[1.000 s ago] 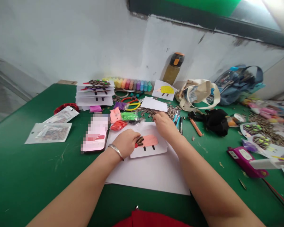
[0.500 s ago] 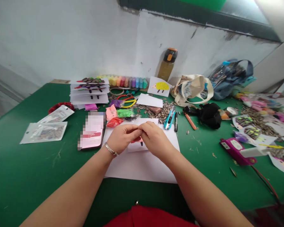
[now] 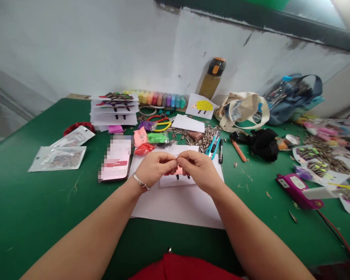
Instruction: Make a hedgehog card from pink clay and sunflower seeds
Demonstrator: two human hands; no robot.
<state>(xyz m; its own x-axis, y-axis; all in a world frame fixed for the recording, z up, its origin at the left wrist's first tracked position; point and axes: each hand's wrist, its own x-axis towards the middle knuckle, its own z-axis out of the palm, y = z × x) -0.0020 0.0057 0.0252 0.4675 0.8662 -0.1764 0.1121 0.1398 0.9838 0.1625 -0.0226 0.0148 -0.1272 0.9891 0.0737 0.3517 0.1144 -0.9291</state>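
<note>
My left hand (image 3: 155,168) and my right hand (image 3: 198,168) meet at their fingertips over a small white card (image 3: 175,182). Each hand is closed in a pinch, and what lies between the fingers is too small to make out. Pink clay and short black legs show on the card beneath them. Under the card are larger white sheets (image 3: 177,206). Just beyond my hands lie bags of red clay (image 3: 144,149), green clay (image 3: 157,138) and pink clay (image 3: 140,137).
A phone (image 3: 118,159) lies left of the sheets. Behind are stacked cards (image 3: 114,118), sunflower seeds (image 3: 202,139), a bottle (image 3: 212,79) and a cloth bag (image 3: 242,112). A blue cutter (image 3: 212,147), black marker (image 3: 221,151) and magenta device (image 3: 299,191) are right.
My fingertips have drawn slightly apart from their overlap, and more of the pink clay on the card shows. The whole view has shifted a little.
</note>
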